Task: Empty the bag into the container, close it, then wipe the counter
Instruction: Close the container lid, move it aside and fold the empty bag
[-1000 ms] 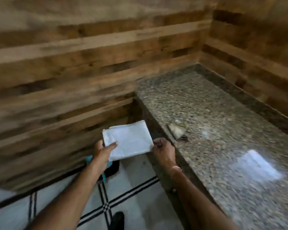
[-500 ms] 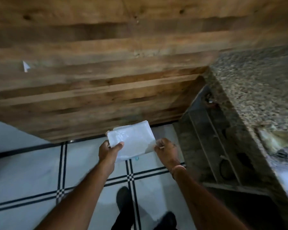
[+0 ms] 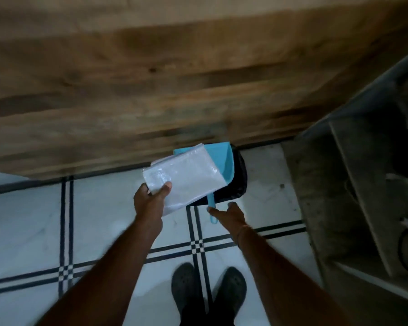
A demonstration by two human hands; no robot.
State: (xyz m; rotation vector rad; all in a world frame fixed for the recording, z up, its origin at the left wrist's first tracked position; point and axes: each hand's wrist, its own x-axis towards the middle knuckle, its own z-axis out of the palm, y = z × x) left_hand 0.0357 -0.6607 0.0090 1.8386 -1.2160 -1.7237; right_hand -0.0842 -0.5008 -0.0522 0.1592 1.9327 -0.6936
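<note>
I look down at the floor beside the counter. My left hand pinches the near corner of a flat, clear plastic bag, which looks empty. The bag hangs over a black bin that stands on the floor against the wooden wall. A light blue dustpan rests on top of the bin, its handle sticking out toward me. My right hand is off the bag, fingers spread, just beside the dustpan handle's end. The countertop itself is out of view.
White floor tiles with dark blue line patterns lie below me. A wood-plank wall runs across the top. At right are the counter's grey open shelves holding cables. My two dark shoes stand near the bottom edge.
My view swung from the counter down to the floor. My right hand let go of the bag, which my left hand moved over the bin and dustpan.
</note>
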